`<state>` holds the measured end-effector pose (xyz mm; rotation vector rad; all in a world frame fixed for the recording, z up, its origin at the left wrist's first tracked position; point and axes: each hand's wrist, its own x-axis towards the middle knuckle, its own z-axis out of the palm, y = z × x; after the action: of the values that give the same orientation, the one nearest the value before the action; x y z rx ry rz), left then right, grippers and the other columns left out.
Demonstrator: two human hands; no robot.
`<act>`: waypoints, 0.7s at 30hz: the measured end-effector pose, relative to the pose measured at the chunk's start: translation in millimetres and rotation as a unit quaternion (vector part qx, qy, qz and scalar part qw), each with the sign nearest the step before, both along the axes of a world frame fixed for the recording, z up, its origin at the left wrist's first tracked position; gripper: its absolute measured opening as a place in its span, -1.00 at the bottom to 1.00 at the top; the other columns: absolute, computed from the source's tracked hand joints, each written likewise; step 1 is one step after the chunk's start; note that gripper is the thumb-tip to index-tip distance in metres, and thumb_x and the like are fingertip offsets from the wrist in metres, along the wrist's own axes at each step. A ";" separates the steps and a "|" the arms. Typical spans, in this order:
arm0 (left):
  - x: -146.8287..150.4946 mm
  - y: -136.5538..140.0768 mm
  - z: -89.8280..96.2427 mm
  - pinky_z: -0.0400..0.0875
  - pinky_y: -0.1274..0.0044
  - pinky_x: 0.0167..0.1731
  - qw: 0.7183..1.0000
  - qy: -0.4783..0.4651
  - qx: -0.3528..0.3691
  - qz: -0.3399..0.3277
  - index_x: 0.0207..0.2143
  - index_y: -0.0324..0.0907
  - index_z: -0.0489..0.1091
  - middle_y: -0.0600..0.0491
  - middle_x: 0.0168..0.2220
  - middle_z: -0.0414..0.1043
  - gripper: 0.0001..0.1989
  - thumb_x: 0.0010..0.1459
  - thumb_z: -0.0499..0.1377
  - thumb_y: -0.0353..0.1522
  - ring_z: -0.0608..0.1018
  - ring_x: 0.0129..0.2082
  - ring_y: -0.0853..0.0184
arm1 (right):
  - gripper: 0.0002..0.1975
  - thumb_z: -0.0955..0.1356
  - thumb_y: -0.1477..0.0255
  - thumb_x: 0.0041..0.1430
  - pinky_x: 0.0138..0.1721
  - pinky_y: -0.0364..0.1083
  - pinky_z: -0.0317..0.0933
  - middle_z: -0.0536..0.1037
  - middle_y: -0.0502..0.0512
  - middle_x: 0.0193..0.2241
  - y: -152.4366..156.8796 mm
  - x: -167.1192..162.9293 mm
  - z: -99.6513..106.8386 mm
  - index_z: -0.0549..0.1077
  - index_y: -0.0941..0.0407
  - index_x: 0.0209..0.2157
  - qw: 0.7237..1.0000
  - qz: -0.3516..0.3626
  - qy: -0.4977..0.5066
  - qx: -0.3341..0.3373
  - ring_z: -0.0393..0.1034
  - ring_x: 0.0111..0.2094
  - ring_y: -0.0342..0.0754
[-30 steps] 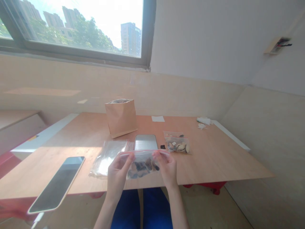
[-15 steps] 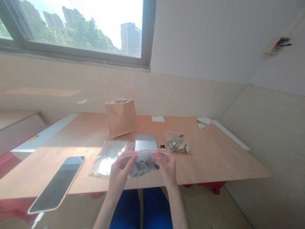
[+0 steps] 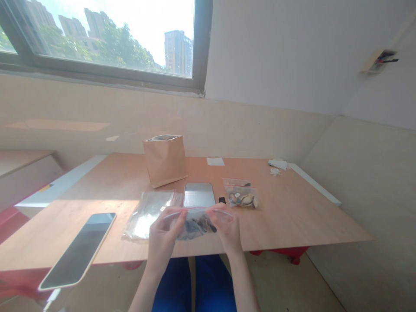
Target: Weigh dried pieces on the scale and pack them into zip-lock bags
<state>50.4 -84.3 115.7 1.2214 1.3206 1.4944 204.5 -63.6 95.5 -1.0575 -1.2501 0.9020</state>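
Observation:
Both hands pinch the red-edged top of a clear zip bag [image 3: 191,229] just above the table's front edge. Grey and dark pieces lie inside it, too blurred to name. My left hand [image 3: 164,229] grips the left part of the seal, thumb on top. My right hand [image 3: 225,225] closes on the right part, its thumb pointing inward. Behind the bag is a flat silver-grey plate or scale [image 3: 199,193]. A stack of clear plastic bags [image 3: 147,216] lies to the left, and a filled zip bag of shell-like pieces [image 3: 243,198] to the right.
An open brown paper bag [image 3: 165,162] stands at the back left. A phone [image 3: 79,251] with a cable overhangs the front left edge. A white paper [image 3: 215,161] lies at the back, crumpled white scraps [image 3: 276,169] at the back right. A small black object [image 3: 222,200] sits by the plate.
My right thumb has shifted slightly left along the seal, toward my left hand. The bag's top edge sits a little lower. Everything else on the table stays in place.

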 end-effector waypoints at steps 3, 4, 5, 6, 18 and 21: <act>-0.8 1.5 0.3 0.35 0.64 -0.52 1.000 0.009 -0.006 -0.008 -0.43 -0.21 0.48 0.07 -0.51 0.48 -0.74 -0.03 0.23 -0.18 0.47 -0.52 0.41 | -0.84 0.40 0.32 -0.01 -0.45 -0.19 0.24 0.46 -0.02 -0.56 1.2 -0.3 0.2 0.46 0.13 -0.50 1.000 -0.004 0.012 -0.005 0.36 -0.50 -0.14; -1.3 2.4 0.2 0.37 0.64 -0.48 1.000 0.011 -0.007 -0.018 -0.42 -0.20 0.48 0.07 -0.49 0.49 -0.74 -0.03 0.23 -0.18 0.49 -0.49 0.40 | -0.84 0.40 0.32 -0.01 -0.45 -0.19 0.24 0.46 -0.02 -0.56 1.7 -0.4 0.1 0.45 0.13 -0.50 1.000 -0.003 0.016 -0.008 0.36 -0.50 -0.14; -1.8 3.4 0.0 0.38 0.63 -0.44 0.999 0.013 -0.008 -0.032 -0.42 -0.20 0.49 0.06 -0.47 0.50 -0.74 -0.03 0.23 -0.18 0.51 -0.44 0.38 | -0.84 0.40 0.32 -0.01 -0.45 -0.19 0.24 0.46 -0.02 -0.56 2.2 -0.4 0.0 0.45 0.13 -0.50 1.000 -0.001 0.018 -0.009 0.36 -0.50 -0.14; -2.2 4.4 -0.2 0.39 0.61 -0.40 0.999 0.015 -0.008 -0.044 -0.43 -0.20 0.50 0.04 -0.43 0.51 -0.75 -0.04 0.24 -0.18 0.52 -0.40 0.35 | -0.84 0.40 0.32 0.00 -0.44 -0.18 0.24 0.47 -0.01 -0.55 2.5 -0.4 0.1 0.45 0.13 -0.50 1.000 0.004 0.019 -0.010 0.36 -0.49 -0.14; 0.5 0.3 0.4 0.39 0.61 -0.37 0.996 0.074 0.036 -0.022 -0.49 -0.16 0.50 0.07 -0.46 0.49 -0.79 -0.03 0.23 -0.20 0.51 -0.41 0.37 | -0.88 0.41 0.34 0.01 -0.38 -0.17 0.25 0.51 -0.01 -0.48 -1.2 -2.3 3.0 0.51 0.10 -0.48 0.997 0.070 0.014 0.027 0.38 -0.42 -0.13; 2.3 -1.5 2.9 0.39 0.59 -0.38 0.996 0.080 0.044 -0.004 -0.47 -0.15 0.50 0.08 -0.47 0.49 -0.78 -0.02 0.22 -0.19 0.51 -0.42 0.36 | -0.87 0.41 0.34 0.00 -0.35 -0.17 0.25 0.49 -0.01 -0.49 -2.4 -3.9 4.5 0.50 0.11 -0.52 0.997 0.058 0.018 0.041 0.38 -0.41 -0.12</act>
<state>52.7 -85.8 118.6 1.4274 1.3637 1.4877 200.7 -66.0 100.0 -0.9064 -1.3178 0.9461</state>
